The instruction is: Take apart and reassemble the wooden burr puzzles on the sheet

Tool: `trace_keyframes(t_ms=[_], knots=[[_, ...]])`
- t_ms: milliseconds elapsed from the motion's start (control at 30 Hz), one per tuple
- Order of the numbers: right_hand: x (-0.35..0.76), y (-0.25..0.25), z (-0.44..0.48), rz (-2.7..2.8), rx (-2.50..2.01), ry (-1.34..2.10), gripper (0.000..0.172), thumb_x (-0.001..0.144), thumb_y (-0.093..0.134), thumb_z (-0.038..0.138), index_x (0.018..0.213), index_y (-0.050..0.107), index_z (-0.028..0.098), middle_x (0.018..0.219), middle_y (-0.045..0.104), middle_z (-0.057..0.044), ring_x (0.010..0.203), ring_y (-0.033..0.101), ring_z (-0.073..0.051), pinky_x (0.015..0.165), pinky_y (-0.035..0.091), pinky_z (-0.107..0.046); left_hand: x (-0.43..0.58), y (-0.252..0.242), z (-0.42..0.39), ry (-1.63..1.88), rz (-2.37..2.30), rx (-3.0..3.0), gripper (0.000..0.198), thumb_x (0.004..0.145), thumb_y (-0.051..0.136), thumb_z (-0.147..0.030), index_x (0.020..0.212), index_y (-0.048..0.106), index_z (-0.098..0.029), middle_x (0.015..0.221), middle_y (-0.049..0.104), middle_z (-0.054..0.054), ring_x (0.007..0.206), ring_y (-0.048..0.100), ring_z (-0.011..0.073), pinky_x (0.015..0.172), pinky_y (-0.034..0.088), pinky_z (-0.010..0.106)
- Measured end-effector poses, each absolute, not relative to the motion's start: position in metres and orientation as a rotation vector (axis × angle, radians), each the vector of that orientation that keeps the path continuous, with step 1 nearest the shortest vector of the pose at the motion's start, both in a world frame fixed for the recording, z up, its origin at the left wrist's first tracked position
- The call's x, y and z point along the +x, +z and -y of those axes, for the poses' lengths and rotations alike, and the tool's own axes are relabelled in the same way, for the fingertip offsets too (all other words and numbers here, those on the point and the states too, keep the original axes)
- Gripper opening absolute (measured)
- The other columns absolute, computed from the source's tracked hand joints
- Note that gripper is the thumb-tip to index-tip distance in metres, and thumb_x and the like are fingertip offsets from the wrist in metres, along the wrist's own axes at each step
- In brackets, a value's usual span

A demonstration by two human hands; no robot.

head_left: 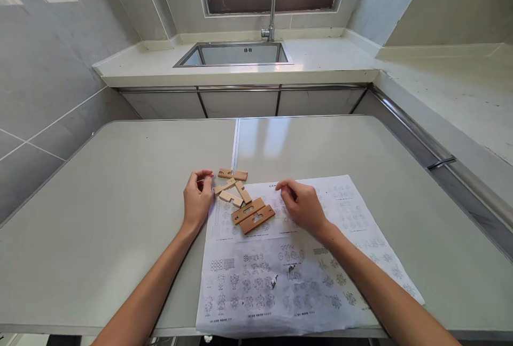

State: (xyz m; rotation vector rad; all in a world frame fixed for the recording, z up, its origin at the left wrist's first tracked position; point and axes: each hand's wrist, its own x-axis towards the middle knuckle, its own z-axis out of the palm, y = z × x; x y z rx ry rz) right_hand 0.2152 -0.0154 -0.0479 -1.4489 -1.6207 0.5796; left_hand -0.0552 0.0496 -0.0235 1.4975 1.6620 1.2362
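Observation:
Several notched wooden pieces lie in a loose group at the upper left of a printed paper sheet (256,276). Two wider slotted boards, an upper one (241,216) and a lower one (250,224), rest side by side on the sheet. Smaller pale pieces (230,198) and a notched brown strip (225,173) are behind them. My left hand (197,196) is beside the group on its left, fingers curled together near the notched strip; what they hold, if anything, is too small to name. My right hand (300,201) hovers over or rests on the sheet, fingers curled, apart from the boards.
The sheet lies on a pale table (100,217) with a seam down its middle. Beyond it are a white counter (320,57), a sink (240,54), a faucet (273,4) and a window. A metal rail (420,145) runs along the right side.

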Motion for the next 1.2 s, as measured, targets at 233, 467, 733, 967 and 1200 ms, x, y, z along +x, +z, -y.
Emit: trace_keyframes(t_ms=[233,467,733,967,1200], knots=[[0.231,-0.049,0.010,1.725,-1.470,0.472,0.023,0.093,0.048,0.017,0.084,0.069,0.021,0.054,0.041,0.007,0.050,0.036,-0.013,0.056,0.030,-0.026,-0.055,-0.024,-0.052,1.208,-1.662,1.532,0.024,0.092,0.057,-0.038,0.104,0.067,-0.020,0.108,0.072,0.007,0.096,0.066,0.0225,0.083,0.051,0.033],[0.236,-0.044,0.010,1.816,-1.441,0.396,0.026,0.094,0.044,0.014,0.083,0.067,0.021,0.051,0.045,0.007,0.047,0.038,-0.012,0.056,0.030,-0.026,-0.056,-0.023,-0.052,1.187,-1.659,1.591,0.024,0.093,0.056,-0.039,0.102,0.067,-0.020,0.108,0.072,0.008,0.099,0.066,0.0238,0.083,0.051,0.034],[0.237,-0.050,0.008,1.880,-1.470,0.411,0.025,0.093,0.047,0.016,0.083,0.069,0.023,0.054,0.050,0.005,0.049,0.041,-0.013,0.059,0.031,-0.026,-0.056,-0.025,-0.051,1.173,-1.679,1.610,0.023,0.093,0.056,-0.038,0.101,0.068,-0.021,0.107,0.073,0.007,0.095,0.066,0.0233,0.083,0.051,0.034],[0.237,-0.049,0.009,1.880,-1.486,0.421,0.027,0.093,0.046,0.017,0.086,0.071,0.023,0.055,0.053,0.004,0.052,0.045,-0.014,0.061,0.033,-0.026,-0.058,-0.027,-0.047,1.135,-1.678,1.665,0.024,0.093,0.056,-0.040,0.098,0.069,-0.020,0.101,0.074,0.007,0.089,0.067,0.0228,0.082,0.051,0.034],[0.238,-0.050,0.008,1.890,-1.486,0.416,0.027,0.094,0.046,0.019,0.088,0.073,0.024,0.056,0.057,0.003,0.054,0.049,-0.016,0.062,0.033,-0.027,-0.058,-0.030,-0.046,1.133,-1.680,1.683,0.024,0.091,0.056,-0.039,0.099,0.070,-0.020,0.098,0.075,0.007,0.089,0.067,0.0226,0.082,0.051,0.033]])
